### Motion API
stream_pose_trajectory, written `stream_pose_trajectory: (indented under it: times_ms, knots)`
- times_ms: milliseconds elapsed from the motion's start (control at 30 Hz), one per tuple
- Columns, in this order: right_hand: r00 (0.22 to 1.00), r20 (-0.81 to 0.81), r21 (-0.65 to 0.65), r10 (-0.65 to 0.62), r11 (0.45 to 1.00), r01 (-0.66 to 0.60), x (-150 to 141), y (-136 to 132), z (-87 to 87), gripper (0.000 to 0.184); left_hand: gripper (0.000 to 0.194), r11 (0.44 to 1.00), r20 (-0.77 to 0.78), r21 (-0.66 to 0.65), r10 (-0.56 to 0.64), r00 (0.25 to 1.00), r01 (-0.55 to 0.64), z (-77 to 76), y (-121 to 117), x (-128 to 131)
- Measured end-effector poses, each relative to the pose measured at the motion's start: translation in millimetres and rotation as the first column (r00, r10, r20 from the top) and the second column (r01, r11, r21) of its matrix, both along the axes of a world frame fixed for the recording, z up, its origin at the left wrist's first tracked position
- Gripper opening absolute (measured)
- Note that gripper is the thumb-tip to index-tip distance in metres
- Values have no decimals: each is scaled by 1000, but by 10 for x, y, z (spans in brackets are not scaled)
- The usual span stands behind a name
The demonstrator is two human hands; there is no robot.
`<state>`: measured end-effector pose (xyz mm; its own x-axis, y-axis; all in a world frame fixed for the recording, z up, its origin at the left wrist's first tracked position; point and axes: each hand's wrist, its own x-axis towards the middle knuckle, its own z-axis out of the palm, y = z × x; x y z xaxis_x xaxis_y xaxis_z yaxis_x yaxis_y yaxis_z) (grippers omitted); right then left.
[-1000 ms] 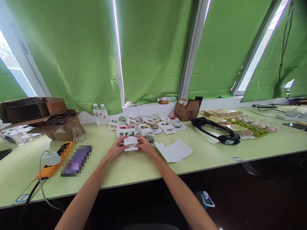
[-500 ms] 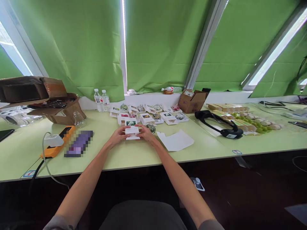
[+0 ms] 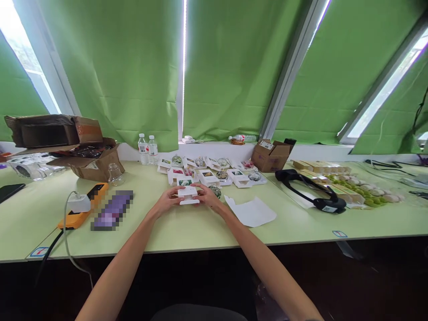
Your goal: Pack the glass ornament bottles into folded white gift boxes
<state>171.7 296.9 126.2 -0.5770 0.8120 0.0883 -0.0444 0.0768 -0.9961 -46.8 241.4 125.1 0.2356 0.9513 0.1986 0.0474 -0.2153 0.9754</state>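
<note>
Between my two hands is a small white box (image 3: 187, 192) with a picture on its far part and a flap standing out at its near edge. My left hand (image 3: 166, 201) grips the left side, and my right hand (image 3: 208, 198) closes on the right side. Just behind my right fingers lies a round ornament (image 3: 216, 191) with dark green in it, partly covered. Beyond the hands, several similar white boxes (image 3: 208, 177) stand in rows, each beside a round clear ornament (image 3: 222, 175).
A torn white sheet (image 3: 251, 213) lies right of my hands, with a black headset (image 3: 309, 189) farther right. Leftward are a blurred purple item (image 3: 113, 210), an orange device (image 3: 82, 214) with cables and opened cardboard boxes (image 3: 88, 165). Two water bottles (image 3: 147, 150) stand behind.
My view has tilted up and turned slightly left, so the table sits lower in the picture. Both hands keep hold of the white box, with little change in grip.
</note>
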Motion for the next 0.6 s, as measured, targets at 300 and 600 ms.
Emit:
stream_pose_trajectory:
  times_ms: [300, 600]
  knots:
    - [995, 31, 76, -91, 993, 89, -4, -20, -185, 65, 50, 1000, -16, -1, 8, 1000, -8, -14, -17, 37]
    - [994, 43, 117, -99, 989, 93, 2, -33, -243, 63, 53, 999, -46, 3, 39, 998, -39, -35, -16, 71]
